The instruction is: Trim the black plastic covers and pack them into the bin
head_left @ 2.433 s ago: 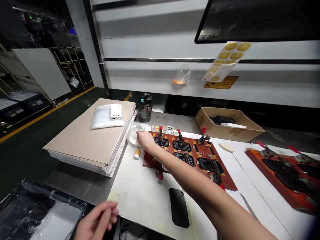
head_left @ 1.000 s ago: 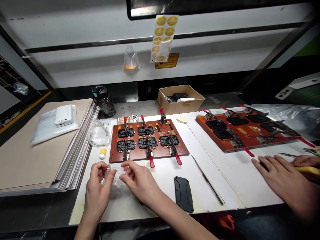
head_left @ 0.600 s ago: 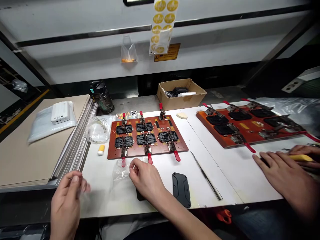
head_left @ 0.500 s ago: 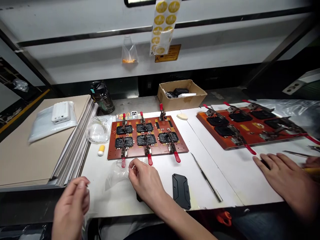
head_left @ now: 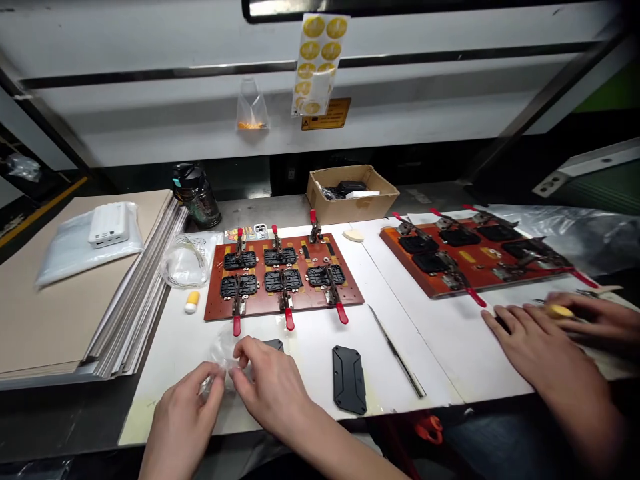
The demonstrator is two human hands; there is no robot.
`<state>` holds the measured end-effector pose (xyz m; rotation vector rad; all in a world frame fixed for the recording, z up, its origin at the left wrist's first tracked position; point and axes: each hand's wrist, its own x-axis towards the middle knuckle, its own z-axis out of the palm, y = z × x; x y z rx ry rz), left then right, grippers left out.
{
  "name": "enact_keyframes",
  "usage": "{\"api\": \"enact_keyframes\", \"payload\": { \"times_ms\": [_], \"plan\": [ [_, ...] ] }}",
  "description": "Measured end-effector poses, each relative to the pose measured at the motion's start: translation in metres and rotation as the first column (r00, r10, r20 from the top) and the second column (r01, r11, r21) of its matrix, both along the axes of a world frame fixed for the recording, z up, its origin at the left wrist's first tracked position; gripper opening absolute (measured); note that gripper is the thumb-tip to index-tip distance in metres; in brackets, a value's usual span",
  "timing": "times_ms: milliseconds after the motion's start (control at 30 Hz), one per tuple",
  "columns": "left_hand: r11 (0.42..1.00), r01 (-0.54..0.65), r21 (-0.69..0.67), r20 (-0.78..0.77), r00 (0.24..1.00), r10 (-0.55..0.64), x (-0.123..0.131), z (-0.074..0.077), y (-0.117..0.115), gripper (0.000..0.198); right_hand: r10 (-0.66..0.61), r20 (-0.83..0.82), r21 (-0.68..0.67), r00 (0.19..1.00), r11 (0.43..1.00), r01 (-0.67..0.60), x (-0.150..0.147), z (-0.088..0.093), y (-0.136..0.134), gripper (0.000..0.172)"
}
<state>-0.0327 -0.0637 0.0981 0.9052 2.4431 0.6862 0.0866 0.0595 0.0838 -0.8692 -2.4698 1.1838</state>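
Note:
My left hand (head_left: 183, 410) pinches the near edge of a thin clear plastic bag (head_left: 223, 343). My right hand (head_left: 273, 383) is close beside it, thumb and fingers curled on the bag's right side. Behind the right hand a black piece (head_left: 275, 345) is mostly hidden. To the right lies a flat black cover (head_left: 349, 379) with grooved lines. Beyond the hands sits a reddish-brown fixture board (head_left: 285, 309), where red-handled toggle clamps stand over several black ribbed frames.
Right of the cover lies metal tweezers (head_left: 397, 353). Another person's hands (head_left: 550, 347) work before a second clamp board (head_left: 467, 263). A cardboard box (head_left: 333, 208) and dark bottle (head_left: 197, 197) stand behind. Stacked cardboard sheets (head_left: 55, 320), a yellow-capped bottle (head_left: 192, 302) and bagged wire (head_left: 187, 259) are left.
My left hand has moved right and up to the plastic bag, beside my right hand. The right hand has shifted slightly left and down. The view has turned a little.

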Motion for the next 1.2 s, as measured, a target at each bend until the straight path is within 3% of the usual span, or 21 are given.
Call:
{"api": "enact_keyframes", "payload": {
  "times_ms": [100, 167, 300, 433, 500, 633, 767, 933, 1067, 1200],
  "plan": [
    [0.980, -0.199, 0.027, -0.097, 0.975, 0.201, 0.001, -0.005, -0.009, 0.023, -0.021, -0.005, -0.049, 1.000, 0.999, 0.021, 0.000, 0.002, 0.003, 0.010],
    [0.968, -0.251, -0.007, -0.144, 0.958, 0.247, -0.001, -0.009, -0.014, 0.017, 0.005, 0.053, -0.027, 0.999, 1.000, -0.003, 0.008, 0.005, 0.005, 0.018],
    [0.984, -0.104, -0.144, -0.268, 0.961, 0.062, -0.004, -0.025, -0.018, 0.014, 0.069, 0.356, 0.137, 0.932, 0.983, -0.124, 0.027, 0.004, 0.010, 0.068],
    [0.982, -0.029, -0.188, -0.363, 0.931, -0.042, -0.002, -0.035, -0.013, 0.018, 0.015, 0.577, 0.231, 0.817, 0.956, -0.180, 0.028, -0.001, 0.014, 0.091],
    [0.977, -0.009, -0.213, -0.363, 0.929, -0.071, -0.001, -0.035, -0.009, 0.020, -0.026, 0.572, 0.262, 0.820, 0.953, -0.152, 0.028, 0.003, 0.017, 0.083],
    [0.961, 0.015, -0.276, -0.193, 0.979, -0.070, -0.004, -0.029, 0.000, 0.026, -0.036, 0.457, 0.188, 0.889, 0.981, -0.057, 0.042, 0.022, 0.024, 0.017],
    [0.952, 0.019, -0.306, -0.031, 0.999, -0.030, -0.008, -0.023, 0.009, 0.034, -0.116, 0.166, -0.089, 0.979, 0.987, 0.132, 0.060, 0.028, 0.027, 0.021],
    [0.941, 0.087, -0.327, 0.008, 0.996, -0.089, -0.005, -0.020, 0.015, 0.040, -0.277, -0.043, -0.487, 0.960, 0.845, 0.222, 0.055, 0.001, 0.011, 0.024],
    [0.923, 0.180, -0.341, 0.001, 0.982, -0.191, 0.001, -0.017, 0.019, 0.038, -0.308, -0.068, -0.578, 0.949, 0.787, 0.214, 0.046, -0.017, -0.007, 0.022],
    [0.901, 0.197, -0.387, -0.136, 0.954, -0.266, 0.002, -0.021, 0.016, 0.032, -0.237, -0.032, -0.560, 0.971, 0.809, 0.180, 0.050, -0.016, -0.018, 0.015]
  ]
}}
